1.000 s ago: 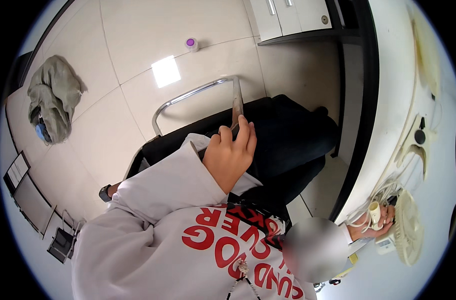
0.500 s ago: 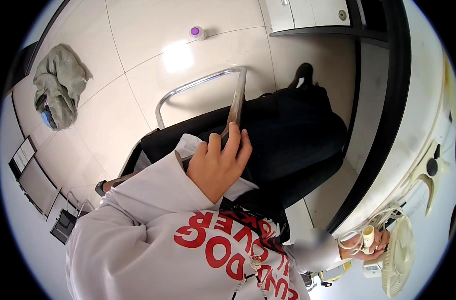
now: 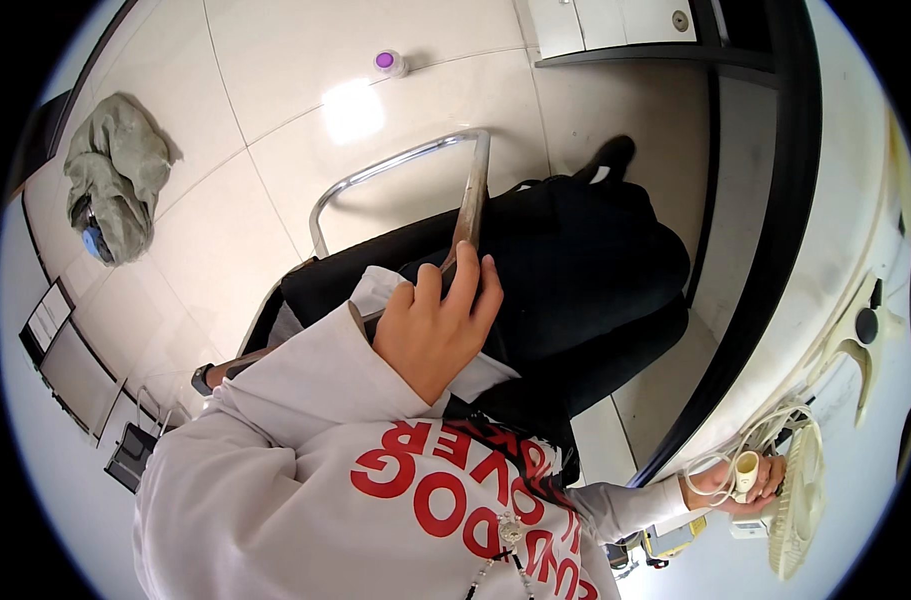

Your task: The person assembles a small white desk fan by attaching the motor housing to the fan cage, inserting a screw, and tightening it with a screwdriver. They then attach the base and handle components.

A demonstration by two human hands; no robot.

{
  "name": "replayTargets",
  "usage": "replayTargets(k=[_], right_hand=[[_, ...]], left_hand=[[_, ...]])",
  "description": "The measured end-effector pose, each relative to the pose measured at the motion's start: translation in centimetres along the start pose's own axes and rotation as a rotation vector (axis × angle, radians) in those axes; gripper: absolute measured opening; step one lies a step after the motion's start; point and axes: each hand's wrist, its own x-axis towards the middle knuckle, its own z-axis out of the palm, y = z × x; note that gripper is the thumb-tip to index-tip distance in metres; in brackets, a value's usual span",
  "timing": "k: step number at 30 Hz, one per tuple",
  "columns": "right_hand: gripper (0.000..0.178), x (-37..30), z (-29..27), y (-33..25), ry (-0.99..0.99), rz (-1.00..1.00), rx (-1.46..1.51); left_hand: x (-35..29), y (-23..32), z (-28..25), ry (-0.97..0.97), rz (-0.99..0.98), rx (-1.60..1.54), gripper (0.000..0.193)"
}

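Observation:
At the right, on the white table, my right hand [image 3: 763, 484] is closed round the neck area of a cream electric fan [image 3: 797, 505], whose round grille stands almost edge-on. A short cream tube [image 3: 746, 468] sticks up beside my fingers, and a pale cable [image 3: 775, 428] loops around it. My fingertips are partly hidden there. In the middle, my left hand [image 3: 435, 335] lies on a worn wooden armrest [image 3: 470, 212] with its fingers apart. Farther along the table lies a cream fan base [image 3: 865, 335] with splayed legs and a dark round knob.
The white table [image 3: 765, 340] has a thick black edge. A white cabinet [image 3: 625, 25] stands at the far right. On the tiled floor are a purple-capped container [image 3: 387, 63] and a grey-green cloth bundle [image 3: 120, 180]. A chrome chair frame [image 3: 385, 163] surrounds my dark-trousered legs.
My right hand and the fan have shifted slightly, and the cream tube has tipped more toward the view. My foot has moved a little right. My left hand keeps its place.

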Motion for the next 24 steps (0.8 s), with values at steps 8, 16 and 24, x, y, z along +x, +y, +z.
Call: replayTargets(k=[8,16,24], right_hand=[[0.023,-0.1,0.4,1.0,0.043,-0.037,-0.062],[0.02,-0.6,0.7,1.5,0.068,-0.092,-0.185],[0.018,-0.3,0.7,1.2,0.028,-0.039,-0.212]], left_hand=[[0.0,0.2,0.1,0.032,-0.006,0.012,0.037],[-0.1,-0.1,-0.1,0.021,0.018,0.008,0.038],[-0.1,-0.2,0.0,0.041,0.025,0.015,0.038]])
